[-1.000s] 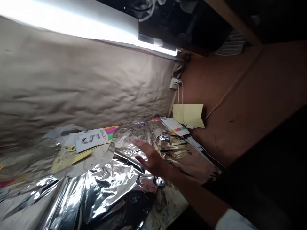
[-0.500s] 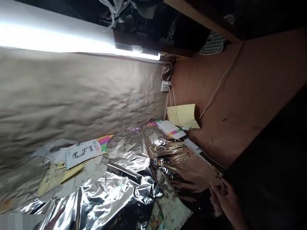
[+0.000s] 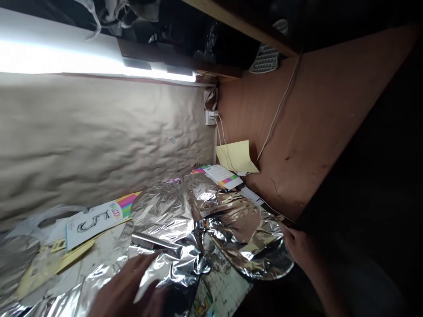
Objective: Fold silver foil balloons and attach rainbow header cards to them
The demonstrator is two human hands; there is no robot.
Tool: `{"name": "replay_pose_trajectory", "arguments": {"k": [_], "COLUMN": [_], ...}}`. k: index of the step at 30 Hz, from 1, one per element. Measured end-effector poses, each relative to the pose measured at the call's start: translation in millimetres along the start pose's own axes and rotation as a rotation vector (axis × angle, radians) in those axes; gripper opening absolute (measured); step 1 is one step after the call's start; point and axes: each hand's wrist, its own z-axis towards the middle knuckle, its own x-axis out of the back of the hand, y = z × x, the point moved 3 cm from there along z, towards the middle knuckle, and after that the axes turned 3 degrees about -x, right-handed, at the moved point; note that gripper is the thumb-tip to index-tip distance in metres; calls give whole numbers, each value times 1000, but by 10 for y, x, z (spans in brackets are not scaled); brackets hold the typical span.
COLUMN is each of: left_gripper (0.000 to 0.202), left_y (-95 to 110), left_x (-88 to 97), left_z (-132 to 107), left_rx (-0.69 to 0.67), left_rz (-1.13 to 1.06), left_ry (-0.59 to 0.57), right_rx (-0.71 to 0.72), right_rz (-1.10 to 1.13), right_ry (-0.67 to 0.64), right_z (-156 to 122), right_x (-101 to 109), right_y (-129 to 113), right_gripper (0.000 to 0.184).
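Note:
A crumpled silver foil balloon [image 3: 185,220] lies spread across the cluttered table. My right hand [image 3: 299,248] is at the balloon's right edge, fingers closed on the foil rim. My left hand [image 3: 128,290] comes in blurred at the bottom, fingers stretched out over the darker fold of foil nearest me, holding nothing. A balloon package card printed with a number 5 [image 3: 95,220] lies to the left on the table.
Brown paper [image 3: 99,145] covers the back wall under a bright tube light [image 3: 66,57]. A wooden side panel [image 3: 313,123] stands on the right, with a socket and cables [image 3: 211,118], a yellow sheet [image 3: 236,156] and colourful cards [image 3: 223,174].
My right hand left the middle of the foil and now grips its right edge. My left hand has come into view at the bottom. The camera has turned right.

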Motion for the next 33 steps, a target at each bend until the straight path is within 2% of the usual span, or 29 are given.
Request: {"name": "replay_pose_trajectory", "arguments": {"k": [1,4,5,7,8,10,12,14,15,16,18,21,24,26,28,33], "left_gripper": [48,33,34,39,43,51,60,54,47,39,28,26,25,25,24,29], "left_y": [195,834,1027,1367,1500,1716,1861,1935,1948,1949,1928,1885,1850,1822,1782,1618], "left_x": [-67,-253,-323,-519,-636,-899,-1144,-1318,-1370,-1401,-1413,-1389,-1385,-1390,-1389,-1348], "left_z": [256,1084,1331,1698,1815,1924,1921,1881,1865,1855,1853,1855,1836,1825,1827,1875], "left_rx": [-23,-69,-57,-33,-7,7,-13,-11,-2,15,48,99,139,155,166,215], "left_rz": [-104,-418,-555,-802,-840,-750,-589,-521,-518,-527,-542,-557,-603,-654,-722,-926], "left_ry": [-117,-305,-320,-384,-390,-417,-441,-471,-485,-496,-504,-503,-484,-458,-429,-386], "right_rx": [34,146,186,265,299,349,383,456,502,551,580,549,532,567,619,684], "right_rz": [-12,38,67,113,126,139,124,49,-41,-155,-218,-303,-377,-409,-430,-486], "right_ry": [41,219,243,179,121,51,77,56,-5,-102,-177,-206,-226,-234,-229,-222], "right_z": [28,11,-20,-66,-63,28,240,530,681,824,1075,1326,1503,1646,1837,2406], "right_x": [24,94,106,114,124,178,243,195,98,-49,-375,-863,-1169,-1243,-1229,-1015], "right_y": [-30,-169,-232,-386,-478,-707,-1019,-1424,-1642,-1850,-2188,-2445,-2499,-2528,-2581,-2654], "right_gripper": [41,39,38,36,34,33,34,35,34,29,26,36,36,36,35,35]}}
